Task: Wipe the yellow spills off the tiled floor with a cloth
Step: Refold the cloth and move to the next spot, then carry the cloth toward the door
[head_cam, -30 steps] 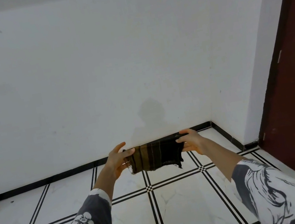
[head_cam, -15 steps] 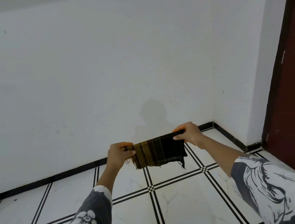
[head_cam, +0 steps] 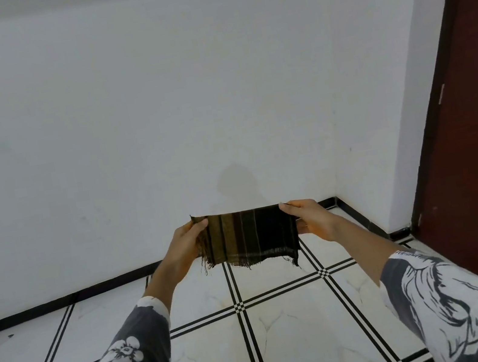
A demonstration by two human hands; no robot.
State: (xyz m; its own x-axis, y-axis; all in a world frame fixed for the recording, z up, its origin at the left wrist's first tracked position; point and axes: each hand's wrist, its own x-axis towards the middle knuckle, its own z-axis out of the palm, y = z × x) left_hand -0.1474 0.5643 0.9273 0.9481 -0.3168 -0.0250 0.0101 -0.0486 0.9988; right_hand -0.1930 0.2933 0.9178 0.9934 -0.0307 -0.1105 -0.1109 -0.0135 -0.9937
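1. The cloth (head_cam: 247, 233) (dark, striped, frayed along its lower edge) hangs spread in the air above the tiled floor (head_cam: 291, 337).
2. The left hand (head_cam: 183, 246) pinches its top left corner, with the fingers hidden behind the fabric.
3. The right hand (head_cam: 309, 217) pinches the top right corner, its fingers likewise partly covered.
4. A faint yellowish smear (head_cam: 224, 302) beside the tile joint below is hard to make out.
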